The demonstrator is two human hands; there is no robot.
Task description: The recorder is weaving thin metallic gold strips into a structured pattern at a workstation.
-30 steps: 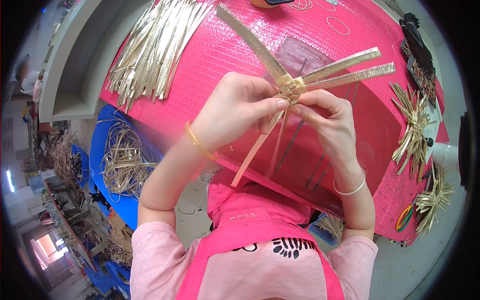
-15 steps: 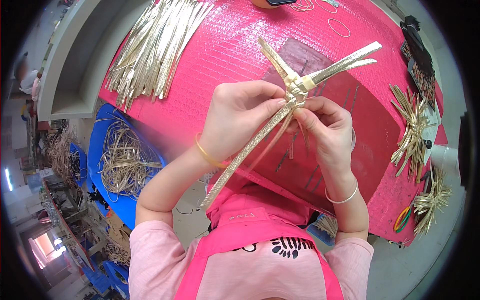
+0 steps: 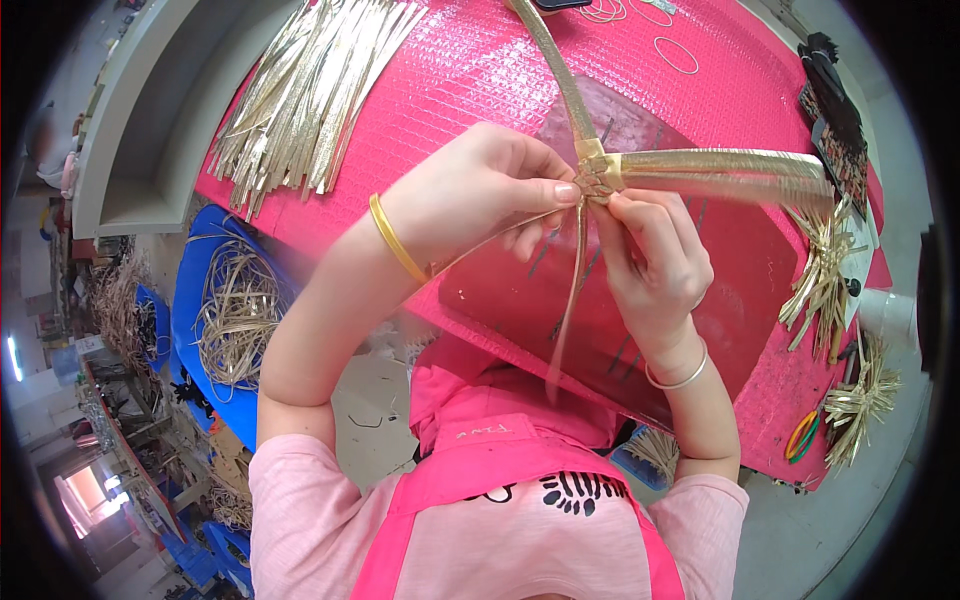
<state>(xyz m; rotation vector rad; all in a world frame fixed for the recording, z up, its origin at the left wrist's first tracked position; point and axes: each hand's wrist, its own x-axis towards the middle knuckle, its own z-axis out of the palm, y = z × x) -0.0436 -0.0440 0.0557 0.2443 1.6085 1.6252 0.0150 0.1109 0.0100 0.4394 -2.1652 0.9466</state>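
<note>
A piece woven from gold metallic strips (image 3: 594,176) is held up over the dark red mat (image 3: 690,290). Long strips spread from its knotted centre: one upward, a blurred pair to the right, and thin ones hanging down toward me. My left hand (image 3: 490,185) pinches the centre's left side between thumb and fingers. On the lower right side, my right hand (image 3: 655,250) is closed, thumb and forefinger on the weave. Exactly which strip each set of fingertips grips is partly hidden.
Loose gold strips (image 3: 310,100) lie in a pile at the back left of the pink table. Tied gold strip bundles (image 3: 825,260) sit along the right edge. Coiled strips fill a blue bin (image 3: 190,290) at left. A grey box-like shelf (image 3: 150,140) stands at the table's left edge.
The woven piece has turned in my fingers: its long strips now point up and right. The strip that ran toward the lower left has swung away. My left hand has shifted slightly upward.
</note>
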